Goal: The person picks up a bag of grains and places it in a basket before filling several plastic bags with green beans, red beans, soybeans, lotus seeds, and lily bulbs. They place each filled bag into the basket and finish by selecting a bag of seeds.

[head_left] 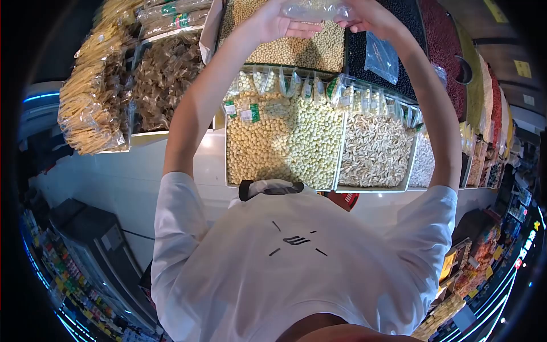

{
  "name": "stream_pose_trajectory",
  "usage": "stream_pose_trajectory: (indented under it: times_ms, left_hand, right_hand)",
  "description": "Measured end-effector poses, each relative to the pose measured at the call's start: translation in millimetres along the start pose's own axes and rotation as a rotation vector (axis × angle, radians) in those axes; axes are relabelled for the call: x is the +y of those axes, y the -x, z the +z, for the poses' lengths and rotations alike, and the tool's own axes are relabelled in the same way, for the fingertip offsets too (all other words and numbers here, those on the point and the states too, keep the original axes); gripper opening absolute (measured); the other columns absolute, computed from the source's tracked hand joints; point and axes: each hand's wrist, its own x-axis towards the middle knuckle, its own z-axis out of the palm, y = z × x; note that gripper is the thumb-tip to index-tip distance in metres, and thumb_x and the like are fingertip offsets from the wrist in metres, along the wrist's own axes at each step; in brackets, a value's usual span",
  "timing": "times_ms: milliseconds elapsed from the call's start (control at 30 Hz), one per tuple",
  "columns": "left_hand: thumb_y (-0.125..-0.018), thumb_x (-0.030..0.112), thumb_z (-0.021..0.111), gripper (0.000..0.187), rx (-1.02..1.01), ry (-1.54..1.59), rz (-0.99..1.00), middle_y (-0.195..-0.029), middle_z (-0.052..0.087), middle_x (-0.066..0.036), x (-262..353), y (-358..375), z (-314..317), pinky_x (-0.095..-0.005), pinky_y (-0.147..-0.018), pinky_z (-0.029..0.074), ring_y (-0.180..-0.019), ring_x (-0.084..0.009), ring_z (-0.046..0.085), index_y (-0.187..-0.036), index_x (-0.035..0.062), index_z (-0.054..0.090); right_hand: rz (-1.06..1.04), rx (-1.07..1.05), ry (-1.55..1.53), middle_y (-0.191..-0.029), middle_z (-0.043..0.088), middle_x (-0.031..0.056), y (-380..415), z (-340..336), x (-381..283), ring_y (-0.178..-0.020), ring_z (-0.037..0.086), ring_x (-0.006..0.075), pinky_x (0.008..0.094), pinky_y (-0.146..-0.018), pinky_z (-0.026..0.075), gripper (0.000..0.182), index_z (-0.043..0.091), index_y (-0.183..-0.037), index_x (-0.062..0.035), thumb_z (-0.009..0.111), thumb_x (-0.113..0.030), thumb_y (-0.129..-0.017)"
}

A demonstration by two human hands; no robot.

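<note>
At the top edge of the head view, my left hand (276, 21) and my right hand (373, 18) hold a clear plastic bag (316, 10) between them. The fingers of my left hand lie along the bag's near side, and those of my right hand close on its other end. The frame cuts off the upper part of the bag, and I cannot make out its contents. Beneath the hands are a bin of pale beans (319, 48) and a bin of black beans (356, 57), with a flat clear bag (382, 57) lying on the black ones.
Nearer my body are bins of tan round pieces (256, 142), pale green ones (313, 137) and striped seeds (376, 148), with small packets along their back edge. Bagged dried goods (94, 97) stand left. Dark red beans (444, 51) lie right. A grey cabinet (105, 251) is lower left.
</note>
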Motion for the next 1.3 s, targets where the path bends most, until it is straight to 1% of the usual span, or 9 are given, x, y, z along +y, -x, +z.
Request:
stream_pose_trajectory:
  times_ms: [67,200,500,733,833,900,1033,1200,1300]
  left_hand:
    - [-0.085,0.052,0.038,0.067,0.146,-0.108,-0.023,-0.118,0.05,-0.018,2.8,22.7,26.7,-0.041,-0.087,0.046,-0.104,-0.0329,0.053,-0.128,0.0003,0.033]
    - [-0.091,0.041,0.037,0.052,0.345,-0.172,-0.048,-0.112,0.054,-0.017,-16.5,34.9,10.4,-0.0359,-0.084,0.049,-0.1,-0.0238,0.056,-0.122,-0.0016,0.039]
    - [-0.086,0.02,0.053,0.024,0.636,-0.061,0.236,-0.097,0.061,-0.012,-42.7,37.0,-11.7,-0.032,-0.077,0.05,-0.087,-0.021,0.062,-0.102,0.002,0.052]
    - [-0.085,0.013,0.053,0.013,0.607,-0.122,0.458,-0.085,0.062,-0.011,-41.6,55.8,-1.2,-0.0319,-0.071,0.051,-0.081,-0.0207,0.063,-0.094,0.0035,0.054]
    - [-0.084,0.021,0.056,0.022,0.562,-0.178,0.361,-0.084,0.062,-0.011,-29.4,64.6,10.5,-0.0303,-0.07,0.05,-0.08,-0.0201,0.063,-0.097,0.003,0.054]
    - [-0.081,0.033,0.06,0.037,0.48,-0.74,0.141,-0.084,0.062,-0.011,-14.2,75.4,10.6,-0.0279,-0.07,0.048,-0.078,-0.0173,0.062,-0.103,0.0031,0.053]
    - [-0.077,0.042,0.063,0.051,0.224,-0.983,-0.076,-0.084,0.062,-0.01,-3.0,86.3,14.1,-0.0264,-0.071,0.045,-0.079,-0.0136,0.06,-0.11,0.0042,0.051]
    - [-0.084,0.028,0.059,0.025,0.017,-0.966,0.102,-0.079,0.061,-0.004,-9.3,93.4,23.2,-0.0241,-0.069,0.044,-0.077,-0.0096,0.057,-0.088,0.0038,0.059]
    - [-0.085,0.02,0.057,0.018,0.209,-0.84,0.228,-0.077,0.06,-0.001,-1.3,114.8,23.9,-0.0234,-0.07,0.043,-0.076,-0.009,0.056,-0.08,0.003,0.059]
  right_hand:
    - [-0.211,0.106,0.196,-0.081,0.06,0.0071,8.4,12.6,21.3,-0.075,0.059,0.0127,0.026,-0.062,0.049,0.04,0.054,-0.101,-0.0019,0.048,-0.038,-0.087]
    - [-0.133,-0.02,0.383,-0.088,0.059,0.006,30.9,31.0,47.4,-0.075,0.055,0.0114,0.0266,-0.071,0.045,0.03,0.055,-0.1,-0.0038,0.056,-0.029,-0.085]
    - [-0.033,-0.148,0.371,-0.079,0.058,0.0022,42.6,55.0,116.2,-0.073,0.053,0.0085,0.0245,-0.066,0.043,0.02,0.055,-0.091,-0.0003,0.058,-0.019,-0.084]
    - [-0.047,-0.192,0.219,-0.077,0.058,0.0039,53.9,61.6,127.6,-0.07,0.053,0.0108,0.0267,-0.066,0.044,0.023,0.054,-0.09,0.0014,0.059,-0.02,-0.084]
    - [-0.084,-0.103,0.59,-0.078,0.06,0.0089,69.7,72.5,119.4,-0.069,0.056,0.0183,0.0301,-0.066,0.044,0.022,0.055,-0.088,0.0008,0.058,-0.02,-0.083]
    - [-0.171,-0.111,0.826,-0.079,0.058,0.0143,77.3,76.9,116.8,-0.074,0.057,0.0283,0.0356,-0.068,0.045,0.02,0.055,-0.087,0.0007,0.057,-0.018,-0.082]
    - [-0.29,-0.082,0.935,-0.083,0.055,0.0163,85.9,79.9,117.1,-0.079,0.055,0.0339,0.0401,-0.069,0.044,0.017,0.056,-0.088,-0.0004,0.054,-0.016,-0.082]
    - [-0.335,-0.15,1.02,-0.089,0.051,0.0151,96.8,89.1,88.9,-0.08,0.054,0.0351,0.0404,-0.07,0.044,0.016,0.054,-0.091,0.0001,0.052,-0.014,-0.083]
    - [-0.417,-0.161,0.826,-0.079,0.052,0.0132,100.8,90.4,85.2,-0.074,0.057,0.0293,0.0368,-0.066,0.046,0.018,0.05,-0.09,0.002,0.05,-0.016,-0.086]
